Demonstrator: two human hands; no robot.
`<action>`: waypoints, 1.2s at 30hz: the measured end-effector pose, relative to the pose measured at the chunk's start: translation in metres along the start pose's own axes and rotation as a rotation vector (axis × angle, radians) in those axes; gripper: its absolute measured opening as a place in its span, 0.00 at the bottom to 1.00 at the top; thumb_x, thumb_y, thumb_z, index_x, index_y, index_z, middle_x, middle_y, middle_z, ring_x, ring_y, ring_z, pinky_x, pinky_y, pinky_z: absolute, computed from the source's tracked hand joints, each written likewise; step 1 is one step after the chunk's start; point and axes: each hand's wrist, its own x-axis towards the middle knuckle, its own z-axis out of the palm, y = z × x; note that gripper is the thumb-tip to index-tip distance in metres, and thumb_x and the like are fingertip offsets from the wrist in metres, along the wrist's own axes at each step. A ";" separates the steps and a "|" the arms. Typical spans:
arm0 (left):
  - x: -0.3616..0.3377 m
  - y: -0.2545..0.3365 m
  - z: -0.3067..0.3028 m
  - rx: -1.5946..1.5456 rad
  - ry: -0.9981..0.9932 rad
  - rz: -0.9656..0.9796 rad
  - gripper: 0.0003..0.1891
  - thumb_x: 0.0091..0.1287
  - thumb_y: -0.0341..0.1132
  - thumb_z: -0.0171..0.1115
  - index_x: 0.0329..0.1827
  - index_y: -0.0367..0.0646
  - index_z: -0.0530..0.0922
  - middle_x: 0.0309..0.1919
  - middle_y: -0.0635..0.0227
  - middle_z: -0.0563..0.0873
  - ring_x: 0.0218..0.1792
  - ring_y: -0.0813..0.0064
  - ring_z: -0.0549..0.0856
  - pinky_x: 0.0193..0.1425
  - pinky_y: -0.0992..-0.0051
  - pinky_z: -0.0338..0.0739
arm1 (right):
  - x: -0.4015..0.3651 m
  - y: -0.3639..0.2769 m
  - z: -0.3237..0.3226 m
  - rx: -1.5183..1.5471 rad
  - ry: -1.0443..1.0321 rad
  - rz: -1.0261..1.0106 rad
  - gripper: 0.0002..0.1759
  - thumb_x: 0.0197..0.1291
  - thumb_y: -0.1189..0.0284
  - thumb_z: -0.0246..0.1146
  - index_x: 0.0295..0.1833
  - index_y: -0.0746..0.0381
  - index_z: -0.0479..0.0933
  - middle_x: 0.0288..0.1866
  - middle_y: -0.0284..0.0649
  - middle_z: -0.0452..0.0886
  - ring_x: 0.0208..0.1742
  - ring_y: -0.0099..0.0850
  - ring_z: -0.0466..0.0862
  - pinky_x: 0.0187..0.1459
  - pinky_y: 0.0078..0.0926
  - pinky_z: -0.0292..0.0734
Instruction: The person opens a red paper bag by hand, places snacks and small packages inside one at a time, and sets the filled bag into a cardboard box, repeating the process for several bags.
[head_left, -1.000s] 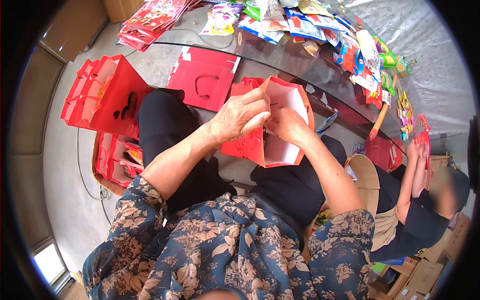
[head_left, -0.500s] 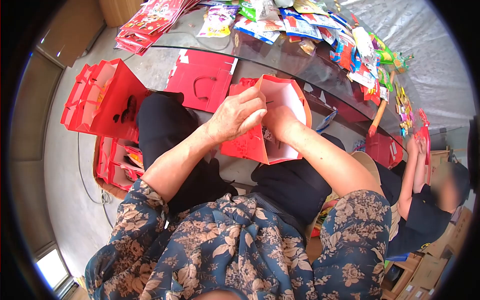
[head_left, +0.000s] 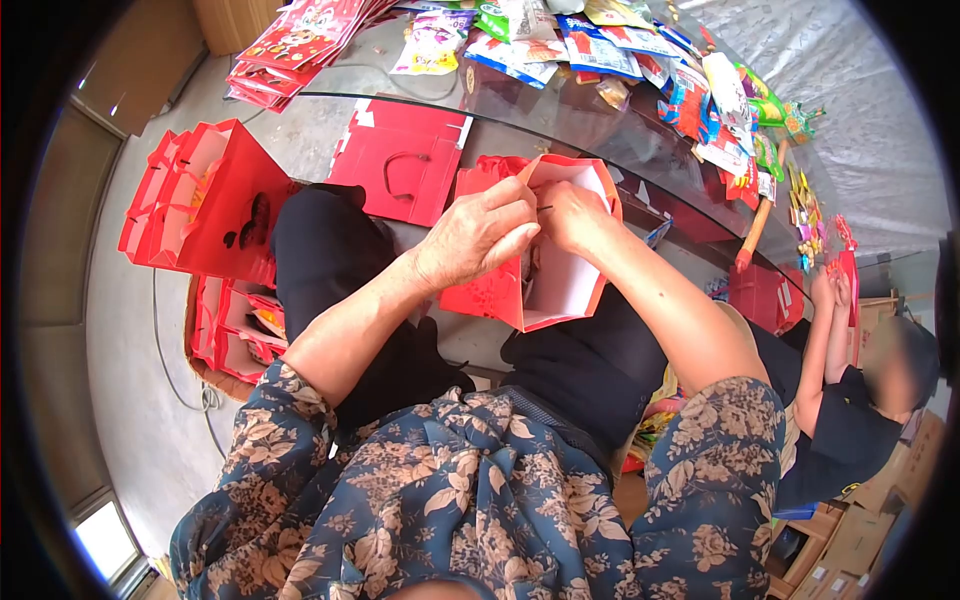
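Note:
An open red paper bag with a white inside rests between my knees, its mouth facing up toward me. My left hand is closed at the bag's near left rim, its fingers pinched on something I cannot make out. Just to its right, my right hand is closed over the bag's opening. A short dark thin piece shows between the two hands, and its ends are hidden by the fingers. Some contents are partly visible low in the bag.
Flat red bags and many snack packets lie on the glass table. Filled red bags stand at left, with more in a basket. A flat red bag leans beneath the table edge. Another person sits at right.
My right hand has come up out of the bag toward its rim and now sits closer to my left hand. My left hand has barely shifted.

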 end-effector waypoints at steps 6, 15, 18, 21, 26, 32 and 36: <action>0.001 -0.002 -0.001 0.008 0.017 0.012 0.05 0.72 0.30 0.57 0.40 0.37 0.79 0.42 0.57 0.79 0.45 0.55 0.82 0.50 0.63 0.79 | 0.030 0.002 0.000 0.253 -0.144 -0.022 0.19 0.58 0.61 0.68 0.49 0.62 0.86 0.43 0.53 0.88 0.43 0.45 0.90 0.45 0.39 0.84; -0.002 0.002 -0.004 0.004 0.015 -0.007 0.06 0.73 0.31 0.56 0.40 0.37 0.80 0.42 0.57 0.79 0.45 0.56 0.82 0.52 0.64 0.79 | -0.014 -0.015 -0.003 -0.099 -0.319 -0.151 0.15 0.61 0.72 0.63 0.52 0.56 0.87 0.50 0.44 0.89 0.53 0.41 0.88 0.52 0.41 0.83; -0.001 0.001 -0.002 0.015 0.019 0.003 0.06 0.73 0.31 0.57 0.40 0.37 0.79 0.42 0.57 0.79 0.45 0.56 0.82 0.52 0.64 0.79 | -0.003 -0.002 0.031 -0.168 -0.334 -0.196 0.15 0.62 0.72 0.62 0.53 0.57 0.86 0.51 0.44 0.89 0.54 0.42 0.88 0.53 0.40 0.82; -0.002 0.001 -0.002 0.037 0.033 -0.004 0.06 0.73 0.30 0.56 0.40 0.37 0.79 0.42 0.57 0.79 0.45 0.56 0.83 0.52 0.64 0.80 | 0.010 0.001 0.036 -0.232 -0.332 -0.175 0.13 0.63 0.71 0.60 0.50 0.60 0.85 0.51 0.47 0.88 0.54 0.46 0.87 0.53 0.42 0.81; 0.000 0.002 -0.006 0.020 0.073 -0.035 0.07 0.73 0.30 0.56 0.39 0.37 0.79 0.43 0.57 0.80 0.46 0.57 0.84 0.52 0.64 0.80 | 0.011 -0.004 0.020 -0.196 -0.260 -0.090 0.13 0.63 0.71 0.61 0.51 0.61 0.84 0.52 0.49 0.87 0.57 0.46 0.86 0.54 0.40 0.81; 0.000 0.001 -0.003 0.013 0.060 -0.030 0.07 0.73 0.29 0.57 0.38 0.37 0.80 0.43 0.57 0.80 0.46 0.57 0.84 0.53 0.65 0.80 | 0.007 -0.001 0.020 -0.065 0.027 -0.134 0.18 0.63 0.63 0.64 0.58 0.53 0.84 0.58 0.47 0.86 0.61 0.43 0.85 0.57 0.38 0.81; 0.000 -0.002 -0.001 0.007 0.052 -0.021 0.06 0.73 0.29 0.57 0.38 0.37 0.80 0.42 0.58 0.80 0.46 0.58 0.84 0.53 0.65 0.80 | 0.012 -0.019 0.001 0.100 -0.200 -0.073 0.24 0.61 0.54 0.65 0.59 0.53 0.83 0.62 0.47 0.84 0.61 0.43 0.84 0.61 0.39 0.79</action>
